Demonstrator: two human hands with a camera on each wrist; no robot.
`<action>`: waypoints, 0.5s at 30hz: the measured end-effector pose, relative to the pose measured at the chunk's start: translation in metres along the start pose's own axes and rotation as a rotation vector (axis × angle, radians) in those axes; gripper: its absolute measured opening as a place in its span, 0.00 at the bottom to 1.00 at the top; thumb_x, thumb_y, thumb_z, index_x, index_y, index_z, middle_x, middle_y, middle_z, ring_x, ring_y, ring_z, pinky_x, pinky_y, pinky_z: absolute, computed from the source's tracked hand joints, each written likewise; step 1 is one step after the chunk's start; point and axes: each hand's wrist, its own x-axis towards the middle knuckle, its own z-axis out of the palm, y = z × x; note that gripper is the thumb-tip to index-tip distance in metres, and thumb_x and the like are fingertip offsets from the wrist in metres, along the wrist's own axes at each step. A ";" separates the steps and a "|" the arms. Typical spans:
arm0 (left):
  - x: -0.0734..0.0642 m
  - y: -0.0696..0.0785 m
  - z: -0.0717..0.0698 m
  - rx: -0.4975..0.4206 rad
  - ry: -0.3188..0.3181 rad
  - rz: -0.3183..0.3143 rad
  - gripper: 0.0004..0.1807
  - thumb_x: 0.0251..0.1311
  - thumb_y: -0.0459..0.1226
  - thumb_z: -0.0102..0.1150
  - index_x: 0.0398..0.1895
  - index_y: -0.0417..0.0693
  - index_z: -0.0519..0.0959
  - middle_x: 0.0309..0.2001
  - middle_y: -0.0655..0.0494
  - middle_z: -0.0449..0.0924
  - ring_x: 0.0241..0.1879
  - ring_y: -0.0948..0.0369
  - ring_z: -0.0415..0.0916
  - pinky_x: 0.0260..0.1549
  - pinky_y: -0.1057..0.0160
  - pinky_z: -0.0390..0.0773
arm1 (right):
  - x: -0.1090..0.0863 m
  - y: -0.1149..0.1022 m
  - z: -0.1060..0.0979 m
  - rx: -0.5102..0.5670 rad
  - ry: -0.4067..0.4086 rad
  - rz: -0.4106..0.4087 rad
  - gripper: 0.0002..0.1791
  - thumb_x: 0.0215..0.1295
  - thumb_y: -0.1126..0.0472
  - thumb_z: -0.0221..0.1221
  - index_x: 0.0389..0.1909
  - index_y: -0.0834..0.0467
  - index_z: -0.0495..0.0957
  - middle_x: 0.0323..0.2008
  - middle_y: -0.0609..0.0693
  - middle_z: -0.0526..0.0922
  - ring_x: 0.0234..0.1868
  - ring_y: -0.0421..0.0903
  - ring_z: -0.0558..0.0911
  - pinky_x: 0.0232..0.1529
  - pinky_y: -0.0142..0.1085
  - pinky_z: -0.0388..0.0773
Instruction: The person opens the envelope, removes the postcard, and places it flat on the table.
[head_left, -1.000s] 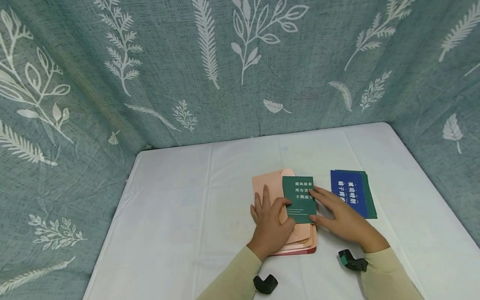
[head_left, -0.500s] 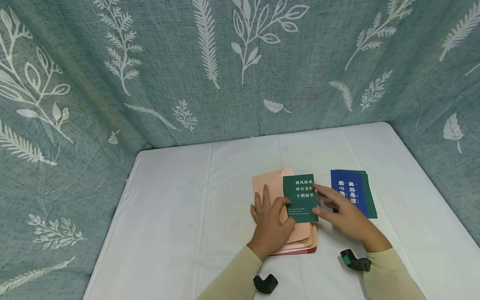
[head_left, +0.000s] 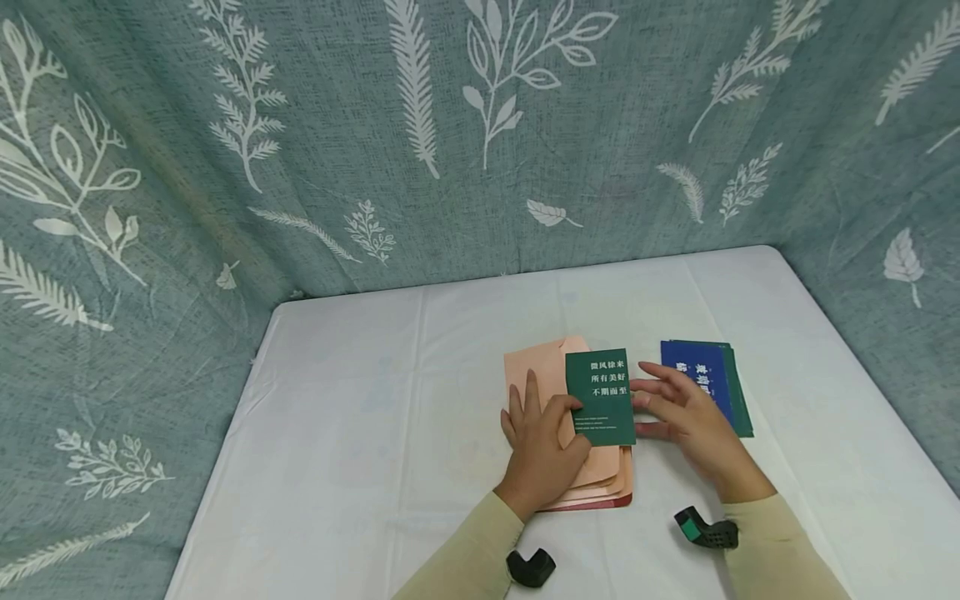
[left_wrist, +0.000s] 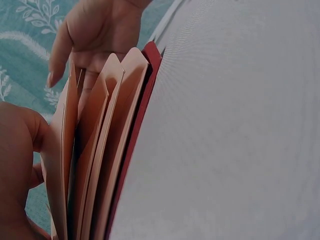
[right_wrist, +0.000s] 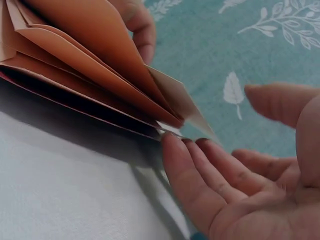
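A green card [head_left: 602,408] with white lettering lies on a stack of peach-pink envelopes [head_left: 536,367] that has a red layer [left_wrist: 151,52] at the bottom. My left hand [head_left: 538,457] rests on the stack with fingers spread, its index fingertip touching the card's left side. Beside the card's right edge is my right hand [head_left: 693,429], palm turned inward and fingers extended. In the right wrist view its fingertips [right_wrist: 175,145] are close to the stack's edge, and the thumb stands apart. The envelope edges fan apart in both wrist views.
Behind my right hand lies a blue card [head_left: 678,352] with white lettering, overlapping a green card [head_left: 742,408]. A white cloth covers the table [head_left: 337,417]. A teal leaf-patterned curtain [head_left: 450,225] hangs along the back and sides.
The right fingers have come off the green card's face and now stand at its right edge. The card has shifted slightly away from me. My left hand stays in place.
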 end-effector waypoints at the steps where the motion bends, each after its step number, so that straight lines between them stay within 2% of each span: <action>1: 0.000 0.000 0.000 -0.001 0.000 0.000 0.20 0.61 0.38 0.55 0.57 0.60 0.79 0.88 0.39 0.38 0.83 0.30 0.28 0.68 0.19 0.31 | 0.000 0.001 0.001 0.006 0.009 0.010 0.36 0.84 0.62 0.58 0.84 0.67 0.55 0.68 0.72 0.74 0.54 0.45 0.86 0.51 0.45 0.87; 7: 0.000 0.000 0.000 0.003 0.000 0.002 0.20 0.61 0.37 0.56 0.57 0.59 0.80 0.88 0.38 0.38 0.83 0.29 0.28 0.68 0.18 0.31 | 0.001 0.003 0.005 0.017 0.043 0.054 0.35 0.81 0.66 0.61 0.82 0.68 0.59 0.60 0.65 0.81 0.49 0.46 0.89 0.48 0.44 0.88; 15: -0.002 0.000 0.000 -0.004 0.010 0.019 0.20 0.60 0.37 0.56 0.56 0.58 0.80 0.87 0.36 0.39 0.82 0.27 0.29 0.67 0.17 0.32 | 0.001 0.005 0.010 0.011 0.038 0.081 0.32 0.78 0.71 0.61 0.79 0.70 0.63 0.56 0.63 0.81 0.46 0.45 0.88 0.46 0.42 0.88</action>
